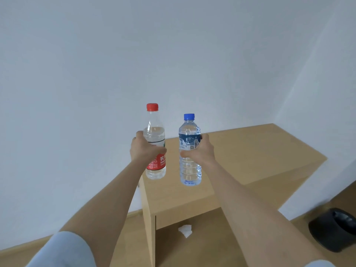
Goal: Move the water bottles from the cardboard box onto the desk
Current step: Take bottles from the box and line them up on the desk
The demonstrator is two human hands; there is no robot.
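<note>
Both bottles look nearly full, so each should carry some weight for its size. The thin clear plastic will likely give under a hard squeeze, and the smooth walls could slip. The middle of the body, at or near the label, is the sound place to hold.

The left grip [143,149] is closed round the red-capped bottle [155,135] at its label, fingers wrapped behind and thumb across the front. The right grip [200,151] is closed the same way round the blue-capped bottle [189,170], at the lower edge of its dark label, just above the ribbed part.

Both bottles are upright, caps up, held in the air above the left end of the tabletop [250,151] — the red-capped one over its left edge, the blue-capped one further in. They are side by side, not touching, and their bottoms seem clear of the tabletop.
</note>
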